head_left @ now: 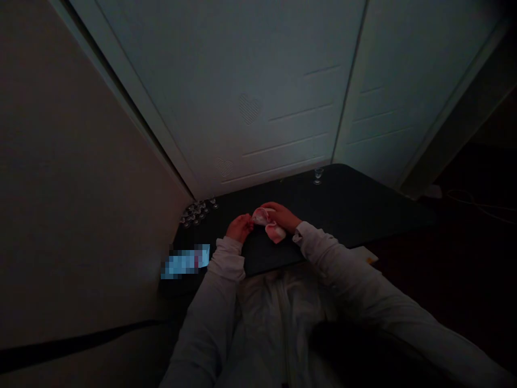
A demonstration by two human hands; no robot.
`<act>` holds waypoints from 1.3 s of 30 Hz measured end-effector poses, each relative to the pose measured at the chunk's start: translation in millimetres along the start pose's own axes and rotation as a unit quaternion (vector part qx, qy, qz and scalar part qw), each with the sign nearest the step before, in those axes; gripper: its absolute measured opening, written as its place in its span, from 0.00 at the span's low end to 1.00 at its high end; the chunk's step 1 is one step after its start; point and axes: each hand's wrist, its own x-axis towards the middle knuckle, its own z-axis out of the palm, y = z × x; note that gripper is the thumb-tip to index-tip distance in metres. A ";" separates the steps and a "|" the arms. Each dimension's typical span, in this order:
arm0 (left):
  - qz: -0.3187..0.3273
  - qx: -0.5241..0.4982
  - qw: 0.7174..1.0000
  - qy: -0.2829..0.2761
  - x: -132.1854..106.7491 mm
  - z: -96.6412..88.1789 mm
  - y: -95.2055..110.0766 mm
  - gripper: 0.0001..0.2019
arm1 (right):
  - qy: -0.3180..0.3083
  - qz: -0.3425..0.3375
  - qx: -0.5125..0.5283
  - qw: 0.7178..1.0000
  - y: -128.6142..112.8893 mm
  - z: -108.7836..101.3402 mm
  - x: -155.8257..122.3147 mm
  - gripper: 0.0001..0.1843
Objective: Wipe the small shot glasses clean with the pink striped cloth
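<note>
Over the dark table, my right hand [279, 214] is closed on a pink and white cloth [276, 233], one part bunched at the fingers and another hanging below the palm. Close on the left, my left hand [240, 227] has its fingers curled together, their tips meeting the cloth's edge. Whatever those fingers pinch is too dark and small to make out. Small clear stemmed glasses [196, 214] stand in a cluster beyond my left hand. One more stemmed glass [318, 176] stands alone toward the back right.
The black tabletop [343, 215] has a rounded far corner and meets white panels [283, 97] with heart reliefs. A lit, blurred-out screen [186, 262] lies by my left forearm. A wall [100, 188] bounds the left side. A pale flat item [365, 254] shows beside my right sleeve.
</note>
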 end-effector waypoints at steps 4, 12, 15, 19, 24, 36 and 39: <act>-0.016 -0.031 0.999 0.011 -1.2 0.9 3.3 0.13 | -0.058 -0.008 0.017 0.998 0.8 -0.5 -1.8 0.19; -0.023 -0.018 0.999 0.029 -4.5 5.4 6.7 0.12 | -0.067 -0.034 -0.057 0.996 3.5 0.7 -2.5 0.14; -0.020 -0.001 1.000 0.022 -4.5 5.7 6.3 0.13 | -0.046 -0.045 -0.093 0.994 4.2 0.6 -1.3 0.12; -0.019 -0.004 1.000 0.017 -3.3 5.0 5.4 0.13 | -0.029 -0.054 -0.127 0.990 4.8 0.2 -0.3 0.10; -0.013 -0.013 1.000 0.014 -1.2 3.0 3.4 0.12 | -0.008 -0.059 -0.153 0.986 8.3 0.0 0.7 0.08; -0.007 -0.023 1.000 -0.004 -1.5 1.9 3.1 0.11 | -0.016 -0.087 -0.083 0.993 15.2 -0.8 5.7 0.11; -0.019 -0.033 0.999 -0.006 -2.2 0.6 4.4 0.11 | -0.004 -0.081 -0.027 0.996 14.2 0.1 5.8 0.12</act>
